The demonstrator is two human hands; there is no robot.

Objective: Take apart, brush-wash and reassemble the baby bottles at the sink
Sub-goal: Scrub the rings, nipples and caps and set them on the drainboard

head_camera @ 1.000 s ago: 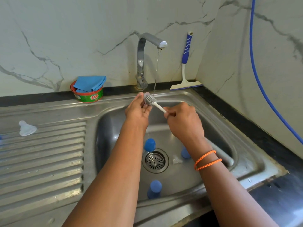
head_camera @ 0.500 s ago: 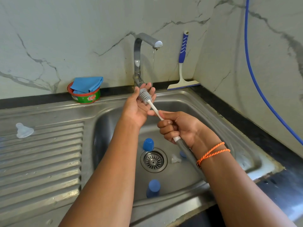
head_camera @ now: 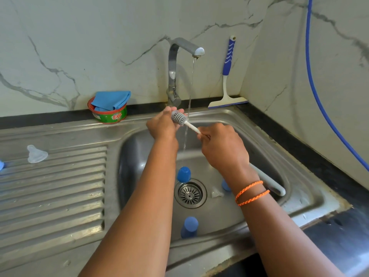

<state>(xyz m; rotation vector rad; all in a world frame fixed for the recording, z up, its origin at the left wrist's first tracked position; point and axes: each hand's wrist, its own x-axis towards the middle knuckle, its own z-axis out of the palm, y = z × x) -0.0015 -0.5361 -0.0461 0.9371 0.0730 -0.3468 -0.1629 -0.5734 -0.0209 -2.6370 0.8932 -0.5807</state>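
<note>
Holding the brush (head_camera: 179, 118) just in front of the tap (head_camera: 173, 76), the right hand (head_camera: 223, 148) pinches its thin white stem close behind the head while the left hand (head_camera: 162, 124) cups the grey ribbed head, fingers curled round it, beside the thin stream of water. It looks light, wet and slippery, with soft, bendy bristles on a stiff stem, so I judge the stem or the thick handle behind the wrist the surer place to grip. Blue bottle parts (head_camera: 183, 173) lie below the tap around the drain (head_camera: 190, 193), and a clear teat (head_camera: 36, 153) sits well left of it on the drainboard.
</note>
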